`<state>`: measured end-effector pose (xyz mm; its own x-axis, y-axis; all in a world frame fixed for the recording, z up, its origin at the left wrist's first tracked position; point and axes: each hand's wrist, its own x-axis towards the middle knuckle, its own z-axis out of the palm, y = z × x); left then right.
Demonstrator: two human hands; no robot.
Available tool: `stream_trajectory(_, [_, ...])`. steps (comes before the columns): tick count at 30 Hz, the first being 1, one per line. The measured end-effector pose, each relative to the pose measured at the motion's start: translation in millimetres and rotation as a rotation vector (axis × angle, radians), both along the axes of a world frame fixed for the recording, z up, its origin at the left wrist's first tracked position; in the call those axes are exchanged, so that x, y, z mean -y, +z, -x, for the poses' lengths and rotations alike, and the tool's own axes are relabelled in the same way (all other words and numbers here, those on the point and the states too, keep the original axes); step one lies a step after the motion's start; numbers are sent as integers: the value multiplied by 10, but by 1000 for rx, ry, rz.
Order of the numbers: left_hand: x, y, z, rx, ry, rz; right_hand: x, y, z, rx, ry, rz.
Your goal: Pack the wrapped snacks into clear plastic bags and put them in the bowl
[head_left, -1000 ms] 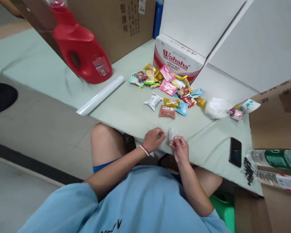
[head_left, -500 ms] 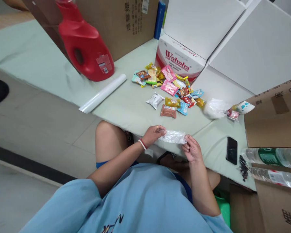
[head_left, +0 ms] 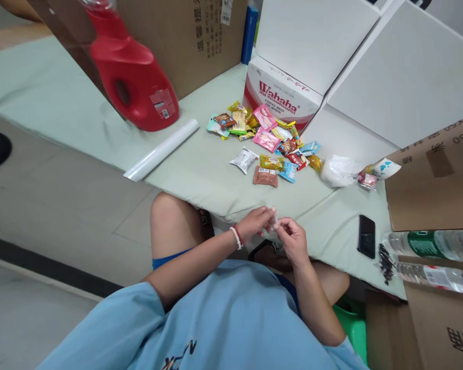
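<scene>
My left hand [head_left: 256, 223], with a red and white bracelet at its wrist, pinches a clear plastic bag [head_left: 273, 221]. From the other side my right hand [head_left: 293, 238] grips the same film, fingertips almost touching the left ones. Little of the plastic shows between the fingers. Both hands are over my lap at the table's front edge. Beyond them lies a pile of small wrapped snacks: a brown packet [head_left: 265, 177] is nearest, with a yellow packet [head_left: 271, 162], a silver-white packet [head_left: 244, 160] and pink packets [head_left: 266, 139] around it.
A white roll [head_left: 162, 150] lies left, below a red detergent bottle [head_left: 139, 87]. A Wahaba carton [head_left: 281, 95] stands behind the snacks. To the right are a bunched white plastic bag [head_left: 338, 171], a black phone [head_left: 366, 236] and two plastic bottles [head_left: 451, 243] [head_left: 443, 277].
The plastic was stretched flat between my hands; now it is bunched small at the fingertips. My hands have come together, the left moving right and the right moving slightly left.
</scene>
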<state>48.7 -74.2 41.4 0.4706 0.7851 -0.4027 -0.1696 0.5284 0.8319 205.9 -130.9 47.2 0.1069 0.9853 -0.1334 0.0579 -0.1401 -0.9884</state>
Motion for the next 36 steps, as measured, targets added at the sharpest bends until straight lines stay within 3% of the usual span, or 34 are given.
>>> stream_trajectory(3, [9, -46, -69, 102, 80, 48, 32, 14, 26, 44, -20, -47])
stream_trajectory(8, [-24, -145, 86, 214, 200, 77, 43, -42, -128, -331, -277, 51])
stream_trajectory(11, [-15, -121, 167, 207, 215, 122, 88, -110, -190, -366, -272, 96])
stream_trajectory(16, [43, -94, 64, 32, 40, 169, 188, -172, -98, -37, -123, -49])
stream_trajectory(19, [52, -121, -12, -20, 100, 107, 204, -167, -40, 47, -28, -88])
stream_trajectory(24, [13, -141, 107, 221, 244, 125, 192, -210, -164, -274, -260, 121])
stream_trajectory(26, [17, -159, 163, 205, 272, 52, 192, -201, -228, -324, -310, 151])
stream_trajectory(28, [43, -187, 167, 61, 271, -117, 180, -155, -230, -279, -313, 105])
stream_trajectory(32, [123, -218, 63, -178, 213, -418, 59, -52, -53, -51, -120, 41])
stream_trajectory(34, [143, -219, 33, -169, 224, -428, -35, -47, 17, -13, -55, 61])
stream_trajectory(36, [138, -220, 63, -100, 271, -333, -113, -73, 3, -78, -114, 82])
